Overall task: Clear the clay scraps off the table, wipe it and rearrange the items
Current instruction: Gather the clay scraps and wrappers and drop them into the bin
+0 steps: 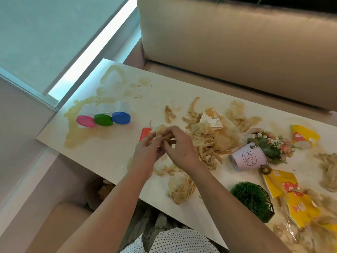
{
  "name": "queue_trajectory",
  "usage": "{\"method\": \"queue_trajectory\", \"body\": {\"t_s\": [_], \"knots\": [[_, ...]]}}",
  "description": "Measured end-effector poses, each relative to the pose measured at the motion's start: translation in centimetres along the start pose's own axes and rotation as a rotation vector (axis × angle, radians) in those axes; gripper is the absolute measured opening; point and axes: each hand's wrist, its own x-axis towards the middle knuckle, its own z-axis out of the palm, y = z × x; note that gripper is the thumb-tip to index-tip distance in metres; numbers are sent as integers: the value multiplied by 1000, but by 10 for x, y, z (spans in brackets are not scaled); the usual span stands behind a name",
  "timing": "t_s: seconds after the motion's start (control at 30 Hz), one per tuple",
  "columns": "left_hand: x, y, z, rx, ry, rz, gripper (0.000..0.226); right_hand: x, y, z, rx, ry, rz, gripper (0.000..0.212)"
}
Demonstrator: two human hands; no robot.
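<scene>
A: Nearer than the fingers, loose clay scraps (179, 190) lie on the table (109, 157).
B: Left hand (145, 152) and right hand (180, 145) both pinch one clay clump (160, 131), fingers curled onto it.
A: Just beyond them, an orange tool (145, 134); the big scrap heap (209, 143) sits right of the fingers.
B: Farther left, three lidded tubs (104, 114).

jars (104, 115) left on table (113, 154) | scraps (209, 139) centre | bucket (248, 157) right of scraps
</scene>
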Motion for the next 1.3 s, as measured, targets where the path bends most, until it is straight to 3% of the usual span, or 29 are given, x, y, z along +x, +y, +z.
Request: {"method": "queue_trajectory", "body": {"t_s": [0.17,0.33,0.4,0.57,0.73,0.8,0.9,1.03,1.1,1.2,1.3], "knots": [[-7,-9,-2,-72,91,6,23,-9,0,-12,123,-121,95,32],[-4,-13,-8,-35,147,44,26,8,13,-28,22,-2,157,36],[-3,-14,-10,4,145,69,29,26,25,-35,-156,9,198,40],[-3,-13,-9,105,144,139,35,59,52,-54,-835,-147,326,59],[-9,-13,-7,147,136,167,32,62,75,-53,-1057,-328,295,49],[-10,-13,-8,150,136,164,31,63,76,-50,-1058,-328,246,32],[-10,-12,-11,165,146,164,32,77,73,-50,-958,-299,183,28],[-11,-14,-13,169,167,156,33,116,66,-55,-617,25,73,22],[-12,-16,-14,167,178,146,32,137,67,-56,-584,99,61,23],[-13,-20,-17,169,190,136,29,163,86,-56,-628,21,265,29],[-12,-24,-20,158,207,137,22,175,105,-52,-726,-141,487,54]]}}
